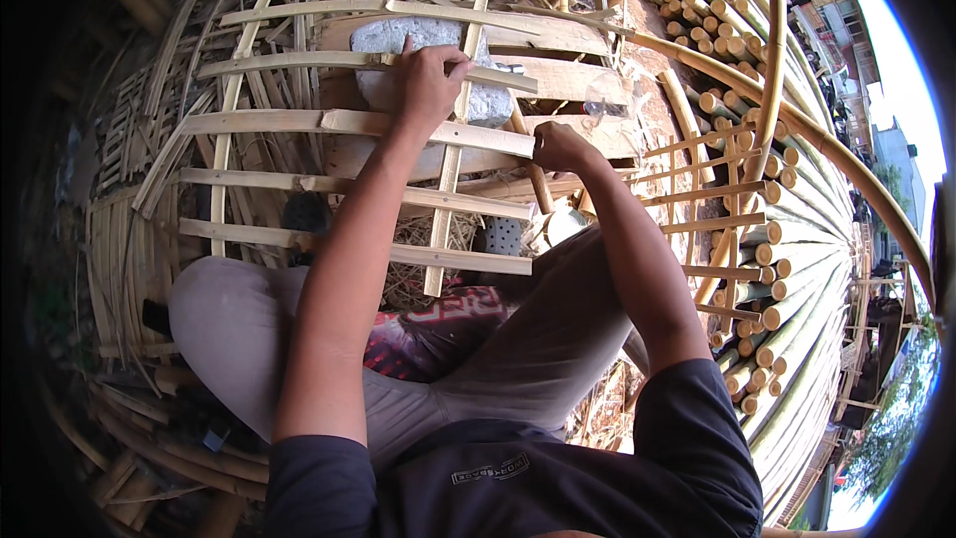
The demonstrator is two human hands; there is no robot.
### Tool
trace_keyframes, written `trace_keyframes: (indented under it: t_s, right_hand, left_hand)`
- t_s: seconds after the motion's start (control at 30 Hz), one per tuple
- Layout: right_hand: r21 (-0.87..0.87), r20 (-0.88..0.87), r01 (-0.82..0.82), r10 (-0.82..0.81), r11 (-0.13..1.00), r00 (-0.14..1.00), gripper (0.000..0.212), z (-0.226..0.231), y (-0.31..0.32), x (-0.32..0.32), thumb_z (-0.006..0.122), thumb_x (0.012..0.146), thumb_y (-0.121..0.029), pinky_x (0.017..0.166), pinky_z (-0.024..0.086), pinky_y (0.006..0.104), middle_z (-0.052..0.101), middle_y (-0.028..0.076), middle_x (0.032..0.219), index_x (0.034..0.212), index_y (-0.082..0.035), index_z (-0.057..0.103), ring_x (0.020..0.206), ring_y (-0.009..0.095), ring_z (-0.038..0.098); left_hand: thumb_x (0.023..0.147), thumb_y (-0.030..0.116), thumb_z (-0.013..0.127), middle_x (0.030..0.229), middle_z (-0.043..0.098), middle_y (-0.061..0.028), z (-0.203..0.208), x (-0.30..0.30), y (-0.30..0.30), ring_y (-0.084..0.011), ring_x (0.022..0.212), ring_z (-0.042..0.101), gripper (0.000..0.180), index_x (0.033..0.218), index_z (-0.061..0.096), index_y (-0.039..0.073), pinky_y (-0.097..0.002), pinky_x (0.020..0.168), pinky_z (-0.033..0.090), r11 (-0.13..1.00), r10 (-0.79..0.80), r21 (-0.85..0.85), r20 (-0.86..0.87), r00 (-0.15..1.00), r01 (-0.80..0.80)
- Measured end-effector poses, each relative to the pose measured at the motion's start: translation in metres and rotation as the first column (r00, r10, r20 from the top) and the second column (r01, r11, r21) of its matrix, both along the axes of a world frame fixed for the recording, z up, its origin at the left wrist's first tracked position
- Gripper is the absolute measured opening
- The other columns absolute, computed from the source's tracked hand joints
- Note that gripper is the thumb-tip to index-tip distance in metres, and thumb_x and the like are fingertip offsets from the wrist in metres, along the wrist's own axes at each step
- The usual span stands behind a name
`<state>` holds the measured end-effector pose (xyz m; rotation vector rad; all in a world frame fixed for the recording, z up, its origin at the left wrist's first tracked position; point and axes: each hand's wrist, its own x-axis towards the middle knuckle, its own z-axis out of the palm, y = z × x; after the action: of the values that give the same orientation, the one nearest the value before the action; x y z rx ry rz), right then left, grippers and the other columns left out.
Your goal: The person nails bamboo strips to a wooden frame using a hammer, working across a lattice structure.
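Note:
A lattice of split bamboo slats [249,122] lies before me, with several slats crossing two long bamboo strips [445,204]. My left hand [430,85] is closed over one slat near its crossing with the right-hand strip. At the right end of a wider slat below it, my right hand [565,147] is closed with the fingers curled; the slat's tip meets them. Beneath the lattice is a pale, rough stone block [383,38] on wooden planks [568,80]. A round wooden stick [539,184] slants under my right hand.
Stacked bamboo poles [787,289] fill the right side, with a small slatted bamboo piece [732,189] before them. A curved bamboo pole [836,144] arches there. Loose bamboo strips [164,110] pile up at left. A grey perforated container [503,235] stands by my legs.

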<state>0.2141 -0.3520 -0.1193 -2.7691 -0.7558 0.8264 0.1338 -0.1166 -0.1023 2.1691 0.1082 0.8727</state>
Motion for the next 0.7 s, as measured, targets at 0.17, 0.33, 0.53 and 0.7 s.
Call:
trace_keyframes:
  t_s: [0.17,0.33,0.53,0.7]
  right_hand:
    - [0.007,0.034,0.069,-0.069,0.998,0.997,0.042,0.009,0.010,-0.011,0.055,0.090,-0.030,0.067,0.061,0.0413,0.071,0.025,0.082,0.094,0.010,0.068,0.070,0.029,0.073]
    - [0.254,-0.223,0.333,-0.281,0.908,0.934,0.040,0.011,0.001,-0.010,0.058,0.094,-0.031,0.060,0.056,0.0372,0.066,0.015,0.076,0.103,0.008,0.063,0.067,0.021,0.067]
    - [0.343,-0.087,0.336,-0.327,0.877,0.941,0.045,0.015,-0.003,-0.006,0.062,0.097,-0.039,0.050,0.047,0.0305,0.054,0.003,0.067,0.105,0.004,0.060,0.058,0.012,0.055]
    - [0.444,-0.115,0.457,-0.457,0.771,0.882,0.041,0.033,-0.015,-0.008,0.063,0.096,-0.039,0.054,0.048,0.0318,0.056,0.004,0.067,0.099,0.002,0.061,0.058,0.013,0.055]
  left_hand:
    - [0.082,0.018,0.075,0.088,0.075,-0.0109,-0.005,0.000,0.005,-0.0302,0.084,0.071,0.013,0.083,0.076,0.006,-0.0541,0.116,0.028,1.000,-0.001,0.012,-0.010,1.000,0.001]
    - [0.083,0.018,0.075,0.087,0.075,-0.0106,0.000,0.000,0.001,-0.0310,0.080,0.071,0.013,0.083,0.075,0.005,-0.0526,0.116,0.029,1.000,-0.001,0.011,-0.010,1.000,0.001]
    - [0.084,0.019,0.074,0.087,0.074,-0.0125,0.004,-0.003,0.001,-0.0322,0.080,0.070,0.014,0.083,0.075,0.004,-0.0509,0.116,0.030,1.000,-0.009,0.008,-0.036,0.999,0.010]
    - [0.085,0.019,0.073,0.089,0.074,-0.0128,0.003,-0.003,0.001,-0.0325,0.082,0.070,0.016,0.083,0.075,0.003,-0.0508,0.116,0.030,1.000,-0.011,0.007,-0.032,0.999,0.011]
